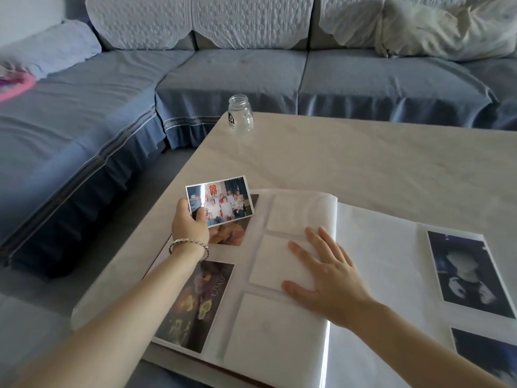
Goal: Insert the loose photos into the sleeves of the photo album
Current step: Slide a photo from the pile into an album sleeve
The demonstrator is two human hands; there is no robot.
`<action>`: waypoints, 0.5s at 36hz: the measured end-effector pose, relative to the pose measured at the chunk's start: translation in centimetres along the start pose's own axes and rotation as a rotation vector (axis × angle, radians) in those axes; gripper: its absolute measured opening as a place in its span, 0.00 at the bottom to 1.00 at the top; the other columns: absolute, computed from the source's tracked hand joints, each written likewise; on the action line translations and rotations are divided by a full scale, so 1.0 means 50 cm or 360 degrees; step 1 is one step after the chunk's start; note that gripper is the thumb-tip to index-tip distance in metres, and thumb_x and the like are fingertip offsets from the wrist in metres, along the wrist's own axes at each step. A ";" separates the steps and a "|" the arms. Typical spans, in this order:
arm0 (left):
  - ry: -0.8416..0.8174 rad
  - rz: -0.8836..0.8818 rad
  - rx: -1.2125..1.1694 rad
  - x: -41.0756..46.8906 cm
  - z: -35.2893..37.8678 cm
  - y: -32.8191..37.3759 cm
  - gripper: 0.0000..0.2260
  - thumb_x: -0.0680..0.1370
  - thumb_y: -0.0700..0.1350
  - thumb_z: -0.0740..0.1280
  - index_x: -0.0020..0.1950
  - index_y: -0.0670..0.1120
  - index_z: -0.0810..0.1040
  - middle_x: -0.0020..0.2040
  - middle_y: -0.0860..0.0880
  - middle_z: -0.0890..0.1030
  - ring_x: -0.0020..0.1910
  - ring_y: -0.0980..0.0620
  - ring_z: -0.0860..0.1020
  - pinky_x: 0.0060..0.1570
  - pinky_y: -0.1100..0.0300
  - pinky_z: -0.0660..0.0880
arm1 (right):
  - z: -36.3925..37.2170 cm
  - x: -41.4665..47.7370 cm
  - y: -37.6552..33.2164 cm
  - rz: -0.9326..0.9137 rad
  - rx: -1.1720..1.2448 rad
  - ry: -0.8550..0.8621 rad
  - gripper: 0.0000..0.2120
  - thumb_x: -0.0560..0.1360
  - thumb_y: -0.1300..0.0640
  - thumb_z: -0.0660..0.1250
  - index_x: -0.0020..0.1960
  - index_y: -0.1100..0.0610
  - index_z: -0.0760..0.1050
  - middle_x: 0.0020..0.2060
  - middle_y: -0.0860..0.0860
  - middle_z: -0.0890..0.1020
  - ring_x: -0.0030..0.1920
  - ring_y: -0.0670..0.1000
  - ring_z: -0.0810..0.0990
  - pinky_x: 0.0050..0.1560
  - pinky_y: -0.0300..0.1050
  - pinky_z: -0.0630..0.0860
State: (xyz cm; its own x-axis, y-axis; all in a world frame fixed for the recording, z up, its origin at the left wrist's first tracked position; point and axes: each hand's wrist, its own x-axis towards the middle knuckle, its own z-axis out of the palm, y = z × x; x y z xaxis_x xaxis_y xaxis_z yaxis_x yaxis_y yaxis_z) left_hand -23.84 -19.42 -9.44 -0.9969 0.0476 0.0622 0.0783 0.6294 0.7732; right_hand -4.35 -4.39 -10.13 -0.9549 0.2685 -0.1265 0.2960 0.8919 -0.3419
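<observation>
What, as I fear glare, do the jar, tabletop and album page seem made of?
Jar: probably clear glass, see-through with highlights. Tabletop: pale stone or stone-look laminate, faint veining, soft sheen. Album page: likely white paper under glossy plastic, glare along its edge.

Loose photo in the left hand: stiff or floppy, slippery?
The photo looks flat though the left hand pinches only one corner, so probably fairly stiff and light. Glare on it suggests a glossy finish, likely slippery.
</observation>
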 end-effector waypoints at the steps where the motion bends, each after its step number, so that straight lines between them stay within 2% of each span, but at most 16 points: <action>1: 0.0002 0.0002 -0.0008 -0.002 0.000 0.002 0.03 0.80 0.39 0.59 0.51 0.41 0.66 0.60 0.38 0.76 0.56 0.40 0.76 0.41 0.60 0.68 | 0.001 0.000 0.001 0.0000 -0.0004 0.0009 0.56 0.51 0.18 0.28 0.75 0.39 0.48 0.76 0.45 0.40 0.67 0.39 0.28 0.71 0.41 0.35; 4: 0.0008 0.0055 -0.0073 -0.003 0.002 0.001 0.03 0.80 0.39 0.60 0.50 0.42 0.65 0.58 0.38 0.77 0.54 0.40 0.78 0.35 0.62 0.70 | 0.004 0.002 0.002 0.0011 0.0010 0.0030 0.57 0.50 0.20 0.23 0.75 0.39 0.48 0.76 0.45 0.41 0.67 0.39 0.28 0.70 0.40 0.34; 6: -0.0014 0.0066 -0.0204 -0.004 0.002 0.002 0.03 0.80 0.40 0.60 0.51 0.43 0.66 0.59 0.40 0.76 0.53 0.40 0.80 0.28 0.61 0.77 | 0.003 0.002 0.001 0.0013 0.0012 0.0031 0.57 0.50 0.20 0.24 0.75 0.39 0.48 0.76 0.45 0.41 0.67 0.39 0.28 0.70 0.40 0.34; 8: -0.0030 0.0067 -0.0298 -0.005 0.004 0.005 0.02 0.81 0.39 0.60 0.52 0.43 0.67 0.59 0.41 0.76 0.51 0.40 0.81 0.28 0.59 0.80 | 0.002 0.000 -0.001 0.0013 0.0014 0.0019 0.55 0.52 0.18 0.29 0.75 0.39 0.48 0.76 0.45 0.40 0.67 0.39 0.28 0.70 0.41 0.35; 10: -0.0068 0.0081 -0.0322 -0.003 0.006 0.007 0.02 0.80 0.39 0.60 0.51 0.42 0.67 0.57 0.41 0.77 0.49 0.41 0.81 0.30 0.56 0.80 | 0.000 -0.001 -0.002 0.0014 0.0011 0.0006 0.49 0.57 0.22 0.35 0.75 0.39 0.48 0.76 0.45 0.40 0.67 0.39 0.28 0.70 0.41 0.35; 14: -0.0179 0.0078 -0.0327 0.002 0.005 0.012 0.01 0.80 0.38 0.60 0.51 0.42 0.68 0.52 0.44 0.77 0.46 0.41 0.81 0.33 0.48 0.81 | -0.001 0.000 -0.003 0.0003 0.0058 0.0033 0.46 0.59 0.25 0.37 0.75 0.40 0.50 0.76 0.46 0.41 0.67 0.39 0.29 0.69 0.39 0.34; 18: -0.0290 -0.0232 -0.0608 0.012 -0.008 0.022 0.04 0.80 0.35 0.60 0.53 0.40 0.68 0.55 0.42 0.75 0.42 0.43 0.79 0.25 0.58 0.79 | 0.001 0.000 -0.002 0.0010 0.0016 0.0028 0.46 0.58 0.25 0.36 0.75 0.39 0.48 0.76 0.45 0.40 0.66 0.39 0.28 0.70 0.40 0.34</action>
State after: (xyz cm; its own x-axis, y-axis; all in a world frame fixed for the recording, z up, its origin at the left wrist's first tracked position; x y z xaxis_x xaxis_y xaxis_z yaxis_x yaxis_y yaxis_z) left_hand -24.32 -18.99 -8.29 -0.9791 0.1369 -0.1504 -0.1019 0.3094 0.9454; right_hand -4.38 -4.50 -10.12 -0.9533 0.2804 -0.1125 0.3021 0.8865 -0.3504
